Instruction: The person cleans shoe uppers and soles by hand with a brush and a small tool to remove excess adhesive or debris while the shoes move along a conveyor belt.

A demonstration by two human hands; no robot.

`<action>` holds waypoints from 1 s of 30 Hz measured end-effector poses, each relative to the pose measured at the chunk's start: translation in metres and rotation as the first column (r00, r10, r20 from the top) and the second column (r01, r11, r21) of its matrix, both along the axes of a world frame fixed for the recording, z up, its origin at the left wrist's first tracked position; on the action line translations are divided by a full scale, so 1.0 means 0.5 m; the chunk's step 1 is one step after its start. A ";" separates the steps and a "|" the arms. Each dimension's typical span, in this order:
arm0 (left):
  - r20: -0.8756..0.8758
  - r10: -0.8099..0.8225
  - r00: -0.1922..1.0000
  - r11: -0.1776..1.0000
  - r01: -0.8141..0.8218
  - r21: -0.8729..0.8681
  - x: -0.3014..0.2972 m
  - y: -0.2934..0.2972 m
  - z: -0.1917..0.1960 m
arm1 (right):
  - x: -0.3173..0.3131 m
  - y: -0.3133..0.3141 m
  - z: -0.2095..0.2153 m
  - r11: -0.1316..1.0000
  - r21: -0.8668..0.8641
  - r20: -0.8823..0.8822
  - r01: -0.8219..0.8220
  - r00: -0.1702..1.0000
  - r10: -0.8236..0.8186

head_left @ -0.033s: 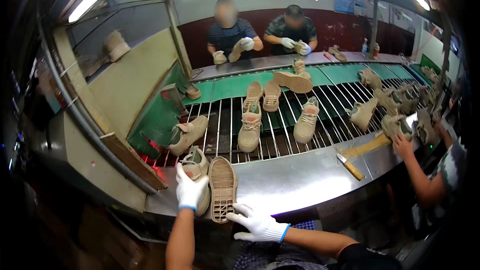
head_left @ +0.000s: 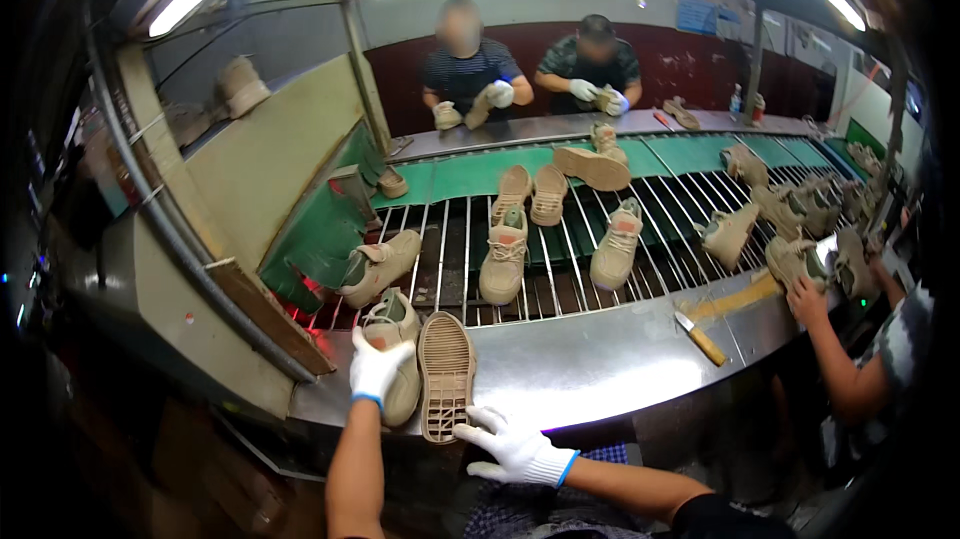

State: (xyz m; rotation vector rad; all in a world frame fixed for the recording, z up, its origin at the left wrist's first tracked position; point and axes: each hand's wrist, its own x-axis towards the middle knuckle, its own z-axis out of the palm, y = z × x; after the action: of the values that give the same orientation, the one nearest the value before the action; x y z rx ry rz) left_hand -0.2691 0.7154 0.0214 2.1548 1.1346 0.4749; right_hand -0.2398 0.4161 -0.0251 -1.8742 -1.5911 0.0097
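My left hand (head_left: 375,367), in a white glove, grips the near-left side of a beige lace-up shoe (head_left: 402,394), thumb across the upper and a finger along its left side. The shoe stands on the metal ledge, toe toward me. Right beside it lies a beige shoe sole (head_left: 446,369), its ribbed and gridded face up, with one end over the ledge's front edge. My right hand (head_left: 518,447), also gloved, is open with fingers apart; its fingertips are at the sole's near right edge.
Several shoes (head_left: 503,264) and soles (head_left: 548,197) sit on the metal-bar rack (head_left: 455,284) beyond the ledge (head_left: 560,364). A wooden-handled knife (head_left: 702,341) lies on the ledge. A co-worker's hand (head_left: 805,301) handles shoes at right; two people (head_left: 470,69) work opposite. A panel (head_left: 280,229) stands at left.
My left hand has shifted slightly up and left on the shoe, showing more of its upper. My right hand stays by the sole. The whole view has shifted a little.
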 end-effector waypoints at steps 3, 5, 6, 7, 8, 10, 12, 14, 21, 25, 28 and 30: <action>0.260 -0.027 0.965 0.949 0.107 -0.296 0.032 0.106 -0.039 | 0.014 -0.020 0.018 0.996 -0.094 -0.144 0.009 0.989 -0.022; 0.378 0.227 0.897 0.496 0.228 -0.838 -0.004 0.187 -0.067 | 0.017 -0.028 0.048 0.993 -0.120 -0.265 0.008 0.963 -0.040; 0.495 0.313 0.811 0.447 0.334 -0.830 -0.018 0.176 -0.074 | 0.015 -0.046 0.062 0.989 -0.139 -0.349 0.043 0.933 -0.089; 0.612 0.384 0.691 0.430 0.453 -0.781 -0.047 0.174 -0.065 | 0.020 -0.051 0.081 0.989 -0.133 -0.419 0.071 0.900 -0.121; 0.737 0.388 0.553 0.623 0.432 -0.652 -0.062 0.251 -0.129 | 0.034 -0.041 0.070 0.995 -0.072 -0.537 0.074 0.838 -0.101; 0.786 0.280 0.551 0.473 0.633 -0.613 -0.021 0.102 -0.007 | 0.086 -0.075 -0.014 0.988 -0.010 -0.858 0.156 0.506 -0.089; 0.775 -0.100 0.624 0.469 0.717 -0.516 -0.040 0.063 0.050 | 0.128 -0.089 0.020 0.998 0.052 -0.998 0.039 -0.045 0.054; 0.494 -0.703 0.512 0.511 0.846 -0.150 -0.027 -0.022 0.171 | 0.157 -0.117 0.031 0.956 0.275 -0.892 -0.100 -0.398 0.215; -0.046 -0.520 0.853 0.846 0.522 0.109 0.063 0.074 0.104 | -0.001 -0.350 -0.062 0.907 0.162 -0.505 0.389 -0.757 0.415; -0.410 -0.427 0.806 0.846 0.516 0.133 0.151 0.066 -0.104 | -0.085 -0.467 -0.265 0.674 -0.145 -0.709 0.724 -0.552 0.440; 0.179 -0.364 0.914 0.890 0.398 -0.223 0.174 0.017 -0.084 | -0.026 -0.424 -0.190 0.819 -0.245 -0.837 0.520 -0.539 0.092; 0.528 -0.242 0.814 0.633 0.545 -0.550 0.178 -0.069 -0.028 | -0.011 -0.436 -0.219 0.853 -0.297 -0.792 0.429 -0.610 0.031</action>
State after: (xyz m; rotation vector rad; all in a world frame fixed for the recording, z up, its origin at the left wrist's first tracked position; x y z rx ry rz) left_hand -0.1799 0.6811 0.0076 1.4689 0.4328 0.2188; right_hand -0.2454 0.1983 -0.1344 -0.8667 0.4400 1.0067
